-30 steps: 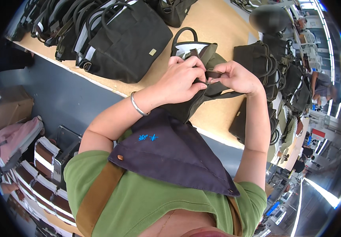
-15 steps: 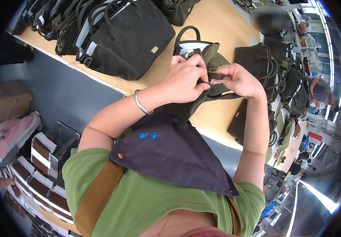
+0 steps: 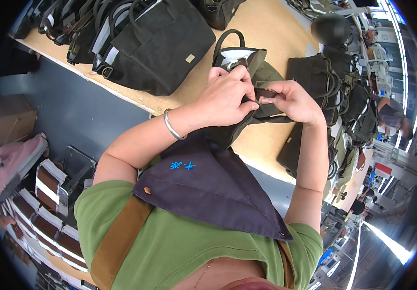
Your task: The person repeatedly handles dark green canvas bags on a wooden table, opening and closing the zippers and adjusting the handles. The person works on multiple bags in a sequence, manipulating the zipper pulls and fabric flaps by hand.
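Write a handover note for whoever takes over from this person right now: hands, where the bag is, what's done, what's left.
Left hand: closed over the top of the dark olive bag, gripping the fabric beside the zipper.
Right hand: fingertips pinching the zipper end.
Bag: held upright at the edge of the wooden table, top open, pale lining showing.
Done: both hands have a grip at the zipper.
Left: the zipper is not yet closed.
Nearby: more dark bags lie on the table.
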Demonstrator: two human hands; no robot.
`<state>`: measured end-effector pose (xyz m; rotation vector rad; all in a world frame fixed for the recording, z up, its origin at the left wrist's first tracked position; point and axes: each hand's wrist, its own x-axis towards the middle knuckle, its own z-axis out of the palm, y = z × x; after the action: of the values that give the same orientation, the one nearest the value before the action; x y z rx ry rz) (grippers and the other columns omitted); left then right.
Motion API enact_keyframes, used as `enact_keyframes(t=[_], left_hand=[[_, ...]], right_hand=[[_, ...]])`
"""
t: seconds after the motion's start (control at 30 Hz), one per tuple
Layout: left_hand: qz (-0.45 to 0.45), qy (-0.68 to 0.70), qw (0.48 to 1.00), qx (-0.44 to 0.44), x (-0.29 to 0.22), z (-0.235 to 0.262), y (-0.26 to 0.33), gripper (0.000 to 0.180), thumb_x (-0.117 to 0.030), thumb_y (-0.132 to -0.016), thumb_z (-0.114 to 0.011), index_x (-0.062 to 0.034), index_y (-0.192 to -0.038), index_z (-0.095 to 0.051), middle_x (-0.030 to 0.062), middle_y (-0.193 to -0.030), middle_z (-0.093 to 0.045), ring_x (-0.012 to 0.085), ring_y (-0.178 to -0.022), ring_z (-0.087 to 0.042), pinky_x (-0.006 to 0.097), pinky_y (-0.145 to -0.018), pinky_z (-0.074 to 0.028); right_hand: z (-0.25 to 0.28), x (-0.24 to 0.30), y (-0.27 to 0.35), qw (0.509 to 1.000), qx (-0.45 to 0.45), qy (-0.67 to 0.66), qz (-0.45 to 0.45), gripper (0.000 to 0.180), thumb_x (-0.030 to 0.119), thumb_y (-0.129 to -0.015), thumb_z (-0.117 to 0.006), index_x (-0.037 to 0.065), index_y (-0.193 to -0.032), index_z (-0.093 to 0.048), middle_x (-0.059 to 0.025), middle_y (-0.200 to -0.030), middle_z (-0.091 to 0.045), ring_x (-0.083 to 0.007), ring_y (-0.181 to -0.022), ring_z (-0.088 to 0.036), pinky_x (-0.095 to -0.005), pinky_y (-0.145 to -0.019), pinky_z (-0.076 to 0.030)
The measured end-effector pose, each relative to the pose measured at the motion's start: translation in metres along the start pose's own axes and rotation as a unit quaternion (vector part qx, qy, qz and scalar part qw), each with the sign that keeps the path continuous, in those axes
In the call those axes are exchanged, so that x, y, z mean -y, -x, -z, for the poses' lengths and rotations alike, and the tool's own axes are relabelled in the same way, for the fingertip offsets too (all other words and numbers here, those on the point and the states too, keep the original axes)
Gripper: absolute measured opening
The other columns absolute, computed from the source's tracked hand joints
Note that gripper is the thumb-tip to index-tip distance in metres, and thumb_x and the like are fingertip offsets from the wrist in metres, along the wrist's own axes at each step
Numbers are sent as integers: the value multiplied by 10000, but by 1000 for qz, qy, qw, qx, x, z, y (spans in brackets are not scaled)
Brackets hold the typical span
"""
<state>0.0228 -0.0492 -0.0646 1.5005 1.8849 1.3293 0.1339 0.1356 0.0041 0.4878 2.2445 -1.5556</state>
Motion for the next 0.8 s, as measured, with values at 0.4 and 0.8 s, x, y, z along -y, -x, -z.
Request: enact_keyframes(t=[0.4, 0.8], left_hand=[[23, -16, 999, -23, -8, -2, 3, 133, -225, -758, -752, -110, -792, -694, 21, -941, -533, 172, -919, -539, 387, -927, -297], [-4, -22, 998, -67, -8, -8, 6, 183, -246, -733, -782, -121, -821, -681, 13, -928, -543, 183, -897, -556, 387, -899, -310]], right_hand=[[0, 2, 5, 1000, -1, -7, -7, 142, -27, -866, -578, -46, -966, -677, 38, -745, -580, -34, -699, -472, -218, -614, -404], [4, 13, 7, 999, 16, -6, -44, 146, 106, -889, -613, 5, -923, -713, 91, -606, -453, -13, -563, -364, -217, -497, -277]])
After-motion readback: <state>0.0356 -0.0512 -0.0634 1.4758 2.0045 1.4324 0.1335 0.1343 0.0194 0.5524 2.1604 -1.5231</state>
